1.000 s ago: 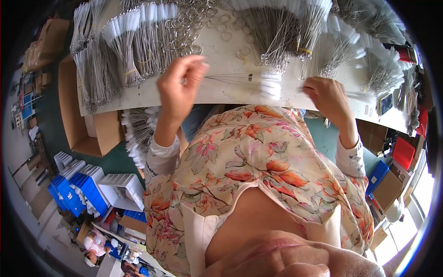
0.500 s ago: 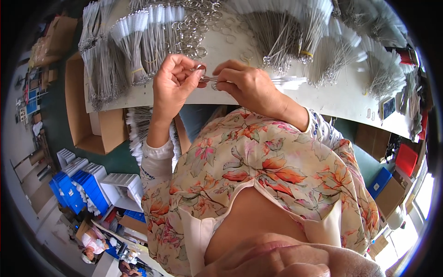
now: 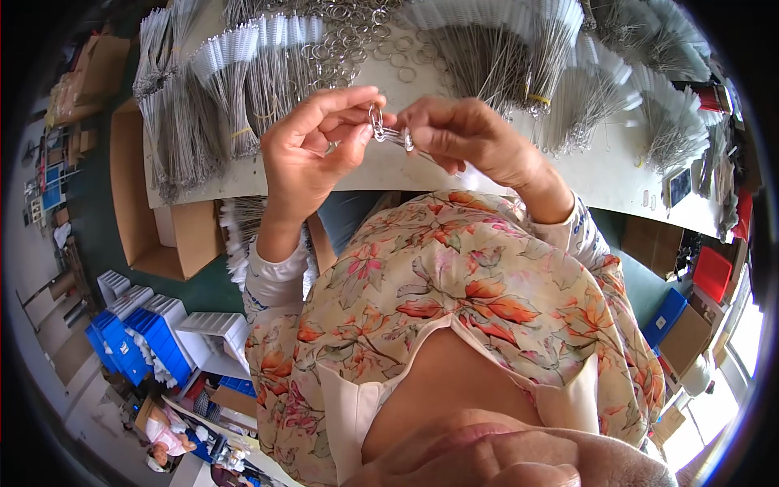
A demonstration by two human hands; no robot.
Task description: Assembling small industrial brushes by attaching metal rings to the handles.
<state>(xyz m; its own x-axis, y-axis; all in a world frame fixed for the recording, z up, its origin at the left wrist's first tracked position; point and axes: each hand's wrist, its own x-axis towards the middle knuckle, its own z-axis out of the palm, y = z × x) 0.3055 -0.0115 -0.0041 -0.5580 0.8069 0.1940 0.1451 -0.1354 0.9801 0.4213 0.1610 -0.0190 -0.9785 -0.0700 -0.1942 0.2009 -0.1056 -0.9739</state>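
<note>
Her left hand [image 3: 312, 150] pinched a metal ring [image 3: 376, 122]; the right hand [image 3: 462, 138] gripped thin wire brushes [image 3: 402, 140] threaded through it.

A small metal ring [image 3: 376, 122] stands upright, pinched at chest height above the surface. Thin wire stems [image 3: 399, 138] thread through it, lying nearly level and running rightward, their far ends hidden.

The hands [image 3: 389, 138] perhaps hide most of the thin wires [image 3: 393, 136].
</note>
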